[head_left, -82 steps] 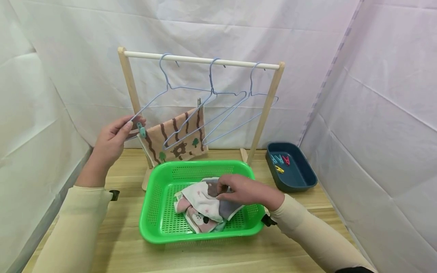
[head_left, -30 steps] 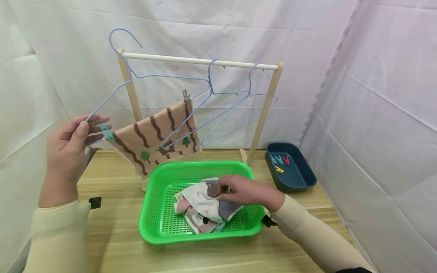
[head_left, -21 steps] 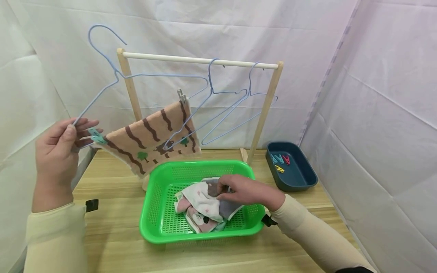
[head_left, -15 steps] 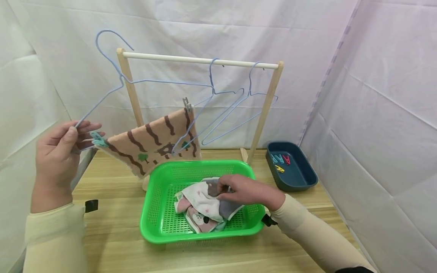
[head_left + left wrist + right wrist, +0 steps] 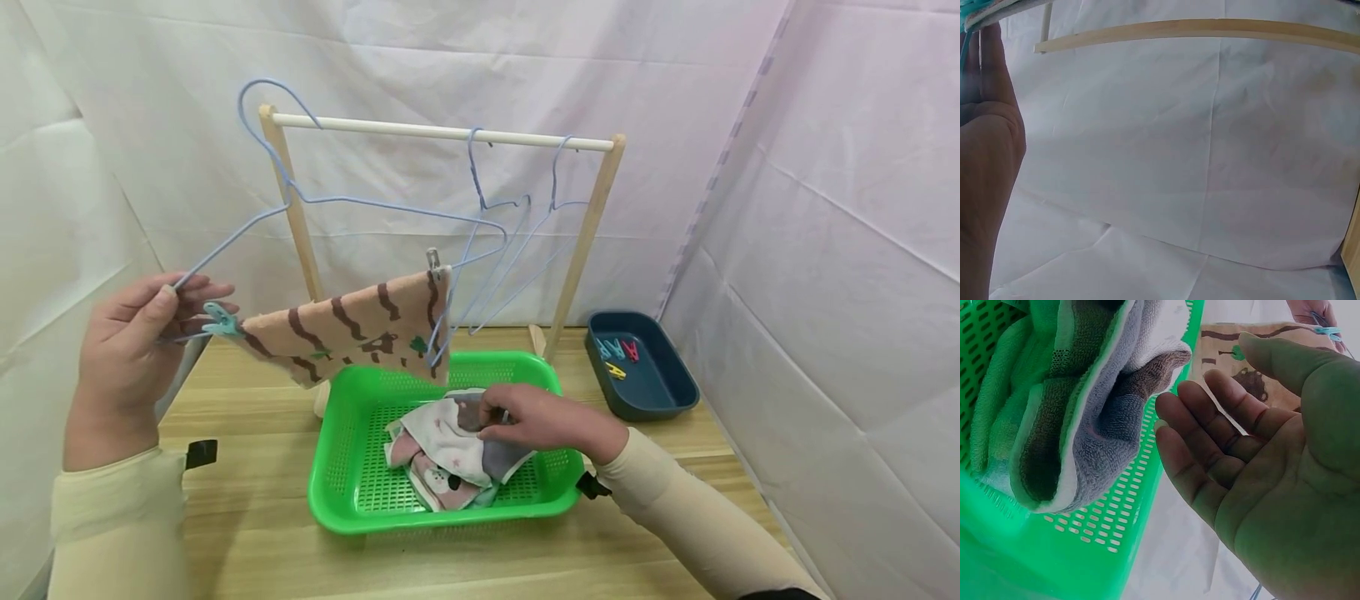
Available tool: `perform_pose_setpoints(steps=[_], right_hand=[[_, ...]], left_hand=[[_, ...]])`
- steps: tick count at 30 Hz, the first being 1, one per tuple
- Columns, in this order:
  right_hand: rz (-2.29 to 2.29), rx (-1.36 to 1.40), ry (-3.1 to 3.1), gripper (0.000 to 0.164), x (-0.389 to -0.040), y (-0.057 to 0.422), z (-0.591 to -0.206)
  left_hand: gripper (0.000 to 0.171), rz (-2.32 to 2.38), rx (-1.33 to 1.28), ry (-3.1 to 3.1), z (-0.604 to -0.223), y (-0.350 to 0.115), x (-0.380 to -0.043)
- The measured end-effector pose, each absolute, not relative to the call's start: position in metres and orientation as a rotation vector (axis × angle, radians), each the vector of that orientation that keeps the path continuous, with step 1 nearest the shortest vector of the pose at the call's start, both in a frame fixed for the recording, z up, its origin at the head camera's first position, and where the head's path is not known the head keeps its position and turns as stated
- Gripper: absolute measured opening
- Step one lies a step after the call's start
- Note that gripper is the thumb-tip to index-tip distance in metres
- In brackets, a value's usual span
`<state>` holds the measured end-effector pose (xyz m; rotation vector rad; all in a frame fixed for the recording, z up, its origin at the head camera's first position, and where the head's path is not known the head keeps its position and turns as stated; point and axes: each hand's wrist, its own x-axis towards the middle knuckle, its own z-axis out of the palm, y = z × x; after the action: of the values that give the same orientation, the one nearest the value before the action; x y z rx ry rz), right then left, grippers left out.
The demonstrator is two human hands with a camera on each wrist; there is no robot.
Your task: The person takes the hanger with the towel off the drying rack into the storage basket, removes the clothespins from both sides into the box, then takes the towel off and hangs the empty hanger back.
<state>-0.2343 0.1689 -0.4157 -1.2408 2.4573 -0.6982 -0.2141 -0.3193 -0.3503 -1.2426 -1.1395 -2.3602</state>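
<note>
My left hand (image 5: 135, 346) pinches the left corner of a blue wire hanger (image 5: 356, 200) between thumb and fingers. A striped peach towel (image 5: 341, 325) hangs from its bottom bar, clipped by a turquoise clothespin (image 5: 220, 320) beside my fingers and a grey clothespin (image 5: 433, 261) at the far end. The hanger's hook overlaps the left end of the white rail (image 5: 375, 127) in the head view. My right hand (image 5: 543, 419) hovers at the green basket (image 5: 442, 523), fingers loosely curled and holding nothing, as the right wrist view shows. Crumpled small towels (image 5: 442, 442) lie inside.
Two bare blue hangers, a middle hanger (image 5: 480, 187) and a right hanger (image 5: 554, 187), hang on the rail of the wooden rack (image 5: 588, 233). A dark blue tray (image 5: 652, 367) with several clothespins (image 5: 617, 352) stands at right. White cloth walls surround the table.
The hanger's hook has come off the rail and my left hand has carried it left with the towel. In the last half second it swung slightly right and lower. The right hand stayed still.
</note>
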Motion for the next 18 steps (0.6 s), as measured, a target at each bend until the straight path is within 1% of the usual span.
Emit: perform_pose_setpoints(steps=[8,18], right_hand=[[-0.688,-1.224,2.447,0.01,-0.233,0.167,-0.416],[-0.677,-1.177,2.457,0.014,-0.233,0.168,-0.415]], left_hand=[[0.036,-2.437,-1.398,-1.146,-0.353,-0.318,-0.217],[0.04,-2.435,-1.495,-1.156,-0.353,-0.305,-0.218]])
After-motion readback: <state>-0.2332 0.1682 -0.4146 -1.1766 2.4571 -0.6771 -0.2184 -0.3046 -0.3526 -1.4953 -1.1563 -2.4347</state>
